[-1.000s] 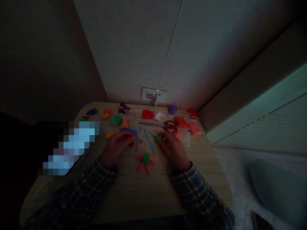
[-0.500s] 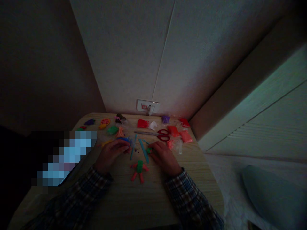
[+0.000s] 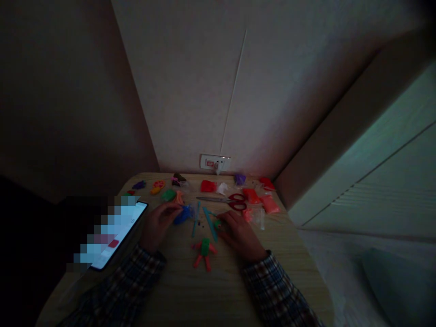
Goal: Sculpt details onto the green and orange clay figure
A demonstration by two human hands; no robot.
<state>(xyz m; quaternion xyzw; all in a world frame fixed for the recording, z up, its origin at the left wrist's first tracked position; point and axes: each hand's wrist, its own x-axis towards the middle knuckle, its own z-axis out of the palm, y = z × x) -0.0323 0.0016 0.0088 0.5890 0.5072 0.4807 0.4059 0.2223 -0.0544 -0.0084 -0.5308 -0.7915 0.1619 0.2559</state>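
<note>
Your figure (image 3: 205,247) lay on the counter (image 3: 204,295), limbs joined, no head; beyond it rightward, your right fingers (image 3: 229,219) held a green piece (image 3: 217,224); leftward, your left fingers (image 3: 168,209), grip unclear.

Wood-grain table (image 3: 289,281), red-handled scissors (image 3: 225,200), green-and-pink figure (image 3: 205,247), phone (image 3: 131,222)

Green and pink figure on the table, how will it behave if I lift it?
The figure looks doughy, so it may bend. Its slim pink limbs could droop or detach. Lying flat, limbs splayed, it probably won't roll.
</note>
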